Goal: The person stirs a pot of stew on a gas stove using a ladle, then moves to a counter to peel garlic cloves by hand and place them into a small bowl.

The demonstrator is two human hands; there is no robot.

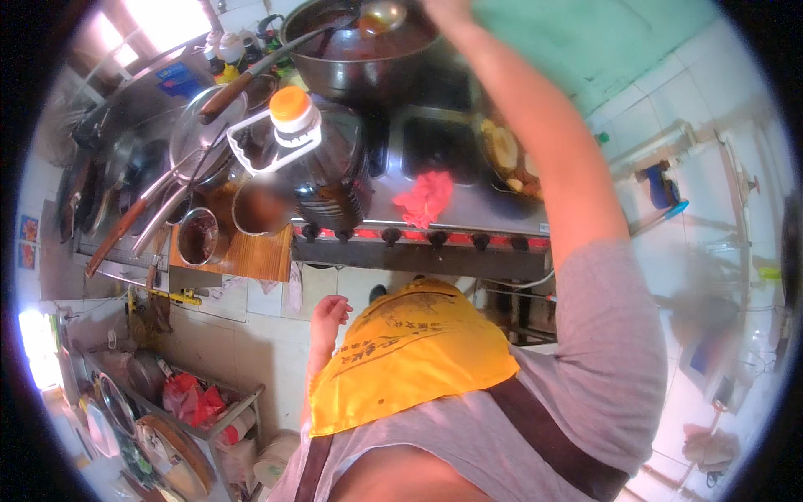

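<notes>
My right arm stretches up to the top edge, where my right hand (pixel 447 12) is beside the large dark pot (pixel 351 77). The picture's edge cuts off its fingers, so any grip is hidden. A round metal ladle bowl (pixel 383 17) sits over dark liquid in the pot, close to that hand. Across the pot's rim lies a wooden-handled utensil (pixel 238 90). Low in front of the stove, my left hand (pixel 332 312) hangs beside my yellow apron (pixel 418 335), its fingers loosely curled in with nothing seen in them.
A big dark bottle (pixel 326 180) with an orange cap stands at the stove's front, left of a red cloth (pixel 424 198). Metal cups (pixel 199 237) sit on a wooden board (pixel 259 253). A pan of food (pixel 504 155) is at right. A cart (pixel 238 410) stands lower left.
</notes>
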